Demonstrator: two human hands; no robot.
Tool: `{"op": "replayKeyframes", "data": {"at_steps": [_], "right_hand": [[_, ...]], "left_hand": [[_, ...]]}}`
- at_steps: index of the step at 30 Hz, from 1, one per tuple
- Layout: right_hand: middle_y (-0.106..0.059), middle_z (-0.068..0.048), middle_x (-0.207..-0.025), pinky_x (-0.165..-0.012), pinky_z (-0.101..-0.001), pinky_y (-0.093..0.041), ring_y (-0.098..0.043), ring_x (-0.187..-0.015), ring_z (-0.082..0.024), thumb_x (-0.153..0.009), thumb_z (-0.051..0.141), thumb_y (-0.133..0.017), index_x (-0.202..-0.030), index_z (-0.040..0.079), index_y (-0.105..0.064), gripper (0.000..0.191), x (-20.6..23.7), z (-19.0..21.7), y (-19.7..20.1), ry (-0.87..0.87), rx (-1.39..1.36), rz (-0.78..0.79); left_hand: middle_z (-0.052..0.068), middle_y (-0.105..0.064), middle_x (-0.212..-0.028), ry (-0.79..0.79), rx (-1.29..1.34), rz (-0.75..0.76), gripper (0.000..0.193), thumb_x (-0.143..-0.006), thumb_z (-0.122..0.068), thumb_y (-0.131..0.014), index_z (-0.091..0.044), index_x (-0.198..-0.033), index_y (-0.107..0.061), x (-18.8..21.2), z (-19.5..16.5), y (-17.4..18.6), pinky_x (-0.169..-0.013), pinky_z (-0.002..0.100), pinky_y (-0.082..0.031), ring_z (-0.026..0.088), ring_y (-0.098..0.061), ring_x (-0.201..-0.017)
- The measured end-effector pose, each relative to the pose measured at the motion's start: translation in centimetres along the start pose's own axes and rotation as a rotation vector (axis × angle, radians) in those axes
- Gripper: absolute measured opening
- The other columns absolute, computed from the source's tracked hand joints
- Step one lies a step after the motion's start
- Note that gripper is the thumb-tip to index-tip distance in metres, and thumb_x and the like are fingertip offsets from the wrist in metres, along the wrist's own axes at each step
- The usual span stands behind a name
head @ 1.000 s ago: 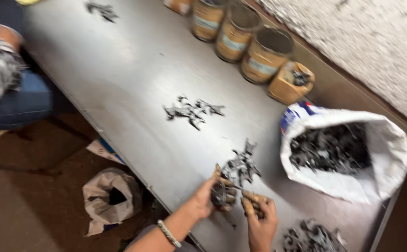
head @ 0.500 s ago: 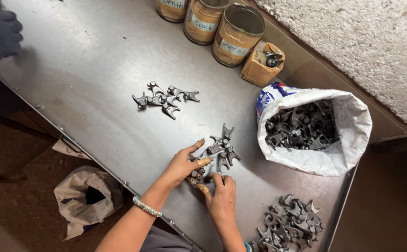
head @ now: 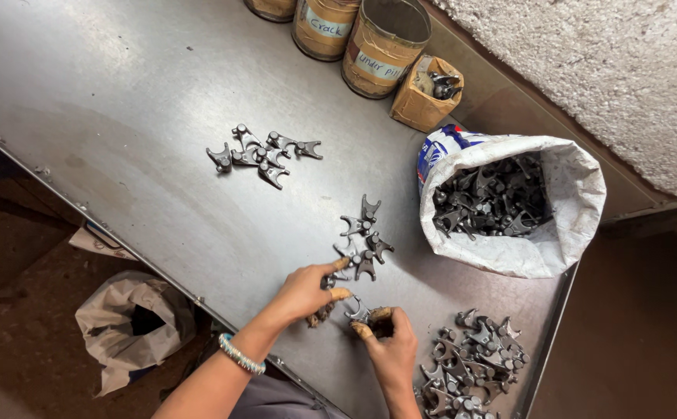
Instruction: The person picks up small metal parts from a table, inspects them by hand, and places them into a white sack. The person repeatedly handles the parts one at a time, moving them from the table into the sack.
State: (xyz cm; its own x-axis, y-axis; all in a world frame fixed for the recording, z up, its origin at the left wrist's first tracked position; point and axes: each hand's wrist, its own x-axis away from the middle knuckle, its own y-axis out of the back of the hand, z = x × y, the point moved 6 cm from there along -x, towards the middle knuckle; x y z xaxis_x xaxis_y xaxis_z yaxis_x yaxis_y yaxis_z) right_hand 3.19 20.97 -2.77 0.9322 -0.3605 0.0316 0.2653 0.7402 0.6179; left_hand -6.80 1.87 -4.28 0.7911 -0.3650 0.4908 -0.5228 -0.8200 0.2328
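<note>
The left hand (head: 303, 291) pinches one small dark forked metal part (head: 328, 282) between thumb and forefinger, its grip closed on it, while the right hand (head: 389, 345) closes its grip on another forked part (head: 356, 312) just beside it, fingertips nearly meeting over the steel worktop (head: 121, 140). Both held pieces sit between the two grips, touching or almost so; which, I cannot tell. Just beyond the left grip lies a small cluster of forked parts (head: 362, 237); a second cluster (head: 265, 149) lies well beyond it. Near the right grip's outer side is a heap of parts (head: 470, 361), close to the worktop's edge, and farther off a white sack (head: 509, 248) holding more. The likely slip, in my judgement: the fingertip hold is slight, so a part could drop and mix into the nearby cluster, or pieces nudged from the heap could roll off the edge.
</note>
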Motion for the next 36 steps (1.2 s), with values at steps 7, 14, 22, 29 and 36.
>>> {"op": "replayKeyframes", "data": {"at_steps": [7,14,22,29,36], "right_hand": [[-0.072,-0.011,-0.086,-0.06,-0.0295,-0.054,-0.064,-0.071,-0.015,-0.094,0.007,-0.068,-0.114,-0.001,-0.074,0.022,-1.4,-0.6,-2.1,-0.179,-0.637,0.265],[-0.067,-0.011,-0.121,-0.093,-0.041,-0.048,-0.058,-0.106,-0.033,-0.08,-0.001,-0.069,-0.117,0.007,-0.074,0.038,-6.9,7.0,-1.9,0.551,0.236,-0.077],[-0.066,-0.009,-0.103,-0.088,-0.0371,-0.052,-0.064,-0.099,-0.027,-0.078,0.019,-0.083,-0.106,0.011,-0.077,0.029,-4.6,3.4,-0.2,0.019,0.3,0.094],[-0.061,-0.013,-0.112,-0.074,-0.0377,-0.057,-0.059,-0.099,-0.031,-0.061,0.005,-0.085,-0.118,0.005,-0.063,0.061,-0.7,4.3,1.7,0.219,0.143,0.096],[-0.07,-0.008,-0.099,-0.082,-0.0337,-0.056,-0.068,-0.091,-0.023,-0.071,-0.001,-0.084,-0.106,0.005,-0.066,0.039,-0.5,0.2,0.0,0.11,0.119,0.061]], "left_hand": [[0.007,-0.077,-0.099,-0.014,0.787,-0.14,0.044,-0.104,-0.041,-0.07,0.001,-0.112,-0.08,-1.2,5.5,-3.4,-0.071,0.024,-0.056,0.007,-0.067,-0.083],[0.011,-0.075,-0.095,0.093,1.389,0.224,0.032,-0.096,-0.025,-0.066,-0.002,-0.118,-0.069,-1.3,6.0,-4.1,-0.066,0.045,-0.064,0.022,-0.072,-0.078],[0.01,-0.076,-0.096,0.195,1.425,0.228,0.038,-0.093,-0.032,-0.065,-0.011,-0.125,-0.07,-1.3,6.7,-3.2,-0.057,0.031,-0.055,0.018,-0.071,-0.076],[0.007,-0.077,-0.094,0.156,1.298,0.284,0.042,-0.093,-0.036,-0.068,-0.02,-0.132,-0.07,-1.8,4.8,-3.8,-0.054,0.026,-0.051,0.014,-0.069,-0.074],[0.01,-0.077,-0.09,0.136,1.195,0.412,0.042,-0.095,-0.033,-0.071,-0.014,-0.132,-0.066,-2.2,2.9,-3.9,-0.045,0.027,-0.051,0.016,-0.071,-0.07]]}}
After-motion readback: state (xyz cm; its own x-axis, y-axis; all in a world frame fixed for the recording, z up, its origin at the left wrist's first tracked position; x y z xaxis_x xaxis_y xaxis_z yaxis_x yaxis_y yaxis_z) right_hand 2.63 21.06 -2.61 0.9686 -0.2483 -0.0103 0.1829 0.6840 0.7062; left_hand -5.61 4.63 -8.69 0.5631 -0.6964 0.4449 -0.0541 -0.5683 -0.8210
